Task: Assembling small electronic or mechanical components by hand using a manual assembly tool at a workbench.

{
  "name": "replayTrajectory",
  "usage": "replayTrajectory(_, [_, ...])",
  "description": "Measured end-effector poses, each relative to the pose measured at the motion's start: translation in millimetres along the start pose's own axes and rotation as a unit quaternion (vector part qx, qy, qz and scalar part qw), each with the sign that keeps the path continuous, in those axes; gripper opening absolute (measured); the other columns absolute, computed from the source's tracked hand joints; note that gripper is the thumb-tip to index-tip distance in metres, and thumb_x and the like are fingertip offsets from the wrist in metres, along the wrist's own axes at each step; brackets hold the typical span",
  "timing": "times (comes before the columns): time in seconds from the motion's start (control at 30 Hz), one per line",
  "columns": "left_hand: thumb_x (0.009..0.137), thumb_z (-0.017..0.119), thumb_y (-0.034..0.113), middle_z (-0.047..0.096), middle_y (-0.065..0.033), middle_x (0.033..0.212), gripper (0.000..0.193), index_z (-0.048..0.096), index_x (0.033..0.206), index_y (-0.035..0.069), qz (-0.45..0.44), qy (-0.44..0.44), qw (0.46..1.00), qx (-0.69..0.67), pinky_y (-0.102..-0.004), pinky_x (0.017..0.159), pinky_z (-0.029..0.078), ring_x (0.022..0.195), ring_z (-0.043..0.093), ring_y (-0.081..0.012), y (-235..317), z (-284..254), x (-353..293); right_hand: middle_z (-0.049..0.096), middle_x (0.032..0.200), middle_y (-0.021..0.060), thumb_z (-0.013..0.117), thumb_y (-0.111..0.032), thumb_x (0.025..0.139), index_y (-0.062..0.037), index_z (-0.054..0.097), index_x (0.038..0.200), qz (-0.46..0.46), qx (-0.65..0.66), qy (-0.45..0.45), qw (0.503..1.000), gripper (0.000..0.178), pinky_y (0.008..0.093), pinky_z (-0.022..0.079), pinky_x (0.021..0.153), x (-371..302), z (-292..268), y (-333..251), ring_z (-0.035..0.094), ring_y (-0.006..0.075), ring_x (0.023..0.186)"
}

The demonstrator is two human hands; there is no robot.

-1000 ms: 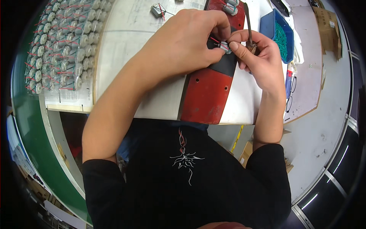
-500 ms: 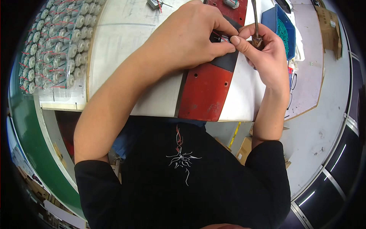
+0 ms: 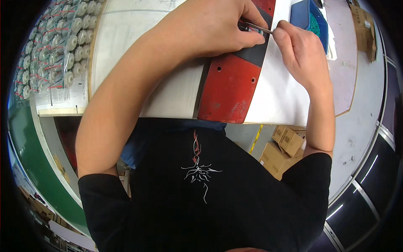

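In the head view, the only feed I have, I see both bare hands meeting at one spot, and I take that spot as my reference. The left hand (image 3: 223,26) comes in from the left with thumb and forefinger bent toward each other, pinching what looks like a small wired part (image 3: 254,30) between their tips; most of it is hidden, so I can't tell how firmly. The right hand (image 3: 303,52), just to the right of that pinch, has its thumb and forefinger closed on a thin metal tool (image 3: 265,29), whose shaft points left into the gap. Whether the tip touches the part, I can't make out. Directly under the pinch is the dark band (image 3: 251,56) of a long block, and its red end (image 3: 230,90) reaches from there toward the body. I judge the work on this one piece to be under way, not finished, since the tool is right at it. Well to the left of the grip, clear plastic trays (image 3: 54,48) carry rows of similar parts with red and green wires; I can't say whether those are done or waiting. Beyond the right hand, a blue bin (image 3: 299,16) holds green bits (image 3: 314,26).
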State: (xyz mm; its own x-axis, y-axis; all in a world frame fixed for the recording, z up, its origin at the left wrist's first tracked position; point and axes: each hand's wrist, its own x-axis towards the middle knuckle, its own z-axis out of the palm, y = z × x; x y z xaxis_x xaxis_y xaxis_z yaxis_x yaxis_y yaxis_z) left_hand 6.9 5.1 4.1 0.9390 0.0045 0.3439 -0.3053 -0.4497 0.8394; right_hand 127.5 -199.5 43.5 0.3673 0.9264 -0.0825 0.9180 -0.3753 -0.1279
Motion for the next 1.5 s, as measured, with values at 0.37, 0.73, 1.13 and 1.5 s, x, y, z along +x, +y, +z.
replayTrajectory(0.37, [0.081,0.074,0.012,0.07,-0.0182,0.082,0.023,0.078,0.096,-0.004,-0.017,-0.015,0.999,-0.033,-0.0389,0.073,0.053,0.079,0.066,-0.0308,-6,4,3,0.056,0.07,0.021,0.037,-0.031,0.113,0.0011,0.058,0.088,0.005,0.02,-0.009,1.0,0.046,0.047,0.045,0.063,6,12,11,0.055,0.0434,0.066])
replayTrajectory(0.73, [0.081,0.075,0.012,0.069,-0.0178,0.08,0.022,0.079,0.095,-0.004,-0.03,-0.025,0.999,-0.028,-0.0388,0.073,0.052,0.079,0.066,-0.0305,-4,3,4,0.058,0.07,0.0224,0.038,-0.032,0.113,0.0032,0.058,0.084,0.019,0.026,-0.029,0.999,0.05,0.0476,0.046,0.064,4,12,7,0.053,0.044,0.065])
replayTrajectory(1.13, [0.081,0.075,0.013,0.069,-0.019,0.081,0.02,0.079,0.092,-0.003,0.109,0.031,0.99,0.084,-0.0407,0.076,0.054,0.081,0.067,-0.0336,15,-6,-5,0.059,0.07,0.0234,0.039,-0.034,0.112,0.0037,0.059,0.084,0.018,0.015,-0.034,0.999,0.051,0.0469,0.046,0.064,-3,14,-1,0.056,0.044,0.066])
replayTrajectory(1.5, [0.088,0.074,0.023,0.071,-0.0198,0.083,0.026,0.079,0.094,-0.002,0.077,0.087,0.993,-0.005,-0.04,0.072,0.054,0.079,0.069,-0.03,12,-28,2,0.066,0.075,0.0038,0.065,-0.014,0.102,-0.0003,0.071,0.102,0.0,0.247,0.216,0.945,0.015,0.0314,0.042,0.056,-13,24,9,0.053,0.0153,0.06])
